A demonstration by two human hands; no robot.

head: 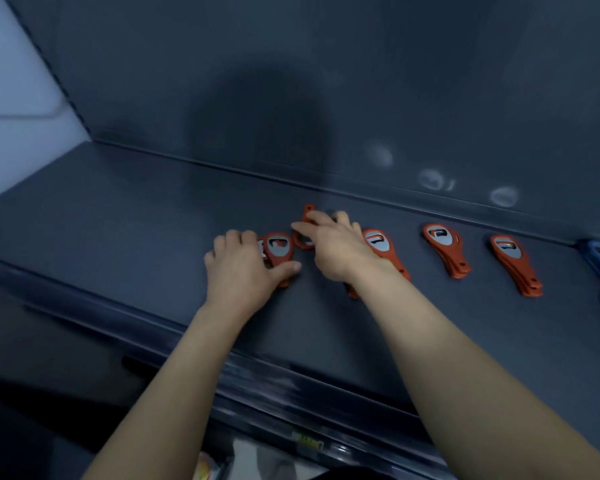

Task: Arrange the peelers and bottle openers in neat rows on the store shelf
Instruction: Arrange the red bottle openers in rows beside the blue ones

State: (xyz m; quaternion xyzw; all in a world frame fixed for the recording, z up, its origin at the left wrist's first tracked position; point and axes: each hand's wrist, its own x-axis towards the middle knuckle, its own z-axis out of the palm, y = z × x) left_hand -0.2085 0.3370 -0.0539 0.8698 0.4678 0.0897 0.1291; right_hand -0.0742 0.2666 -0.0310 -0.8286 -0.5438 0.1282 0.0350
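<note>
Dark shelf bearing orange bottle openers

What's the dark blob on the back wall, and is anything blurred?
Head view: the blob is a soft round shadow on the back panel; light is dim and bluish; openers at right read sharp; the shelf front edge is smeared.

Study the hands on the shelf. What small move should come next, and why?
Probably the right hand should turn the loose orange opener it holds, handle to the front, and lay it on the stack the left hand grips. That opener's handle points at the back wall, while the neat stacks to the right lie handles forward.
</note>
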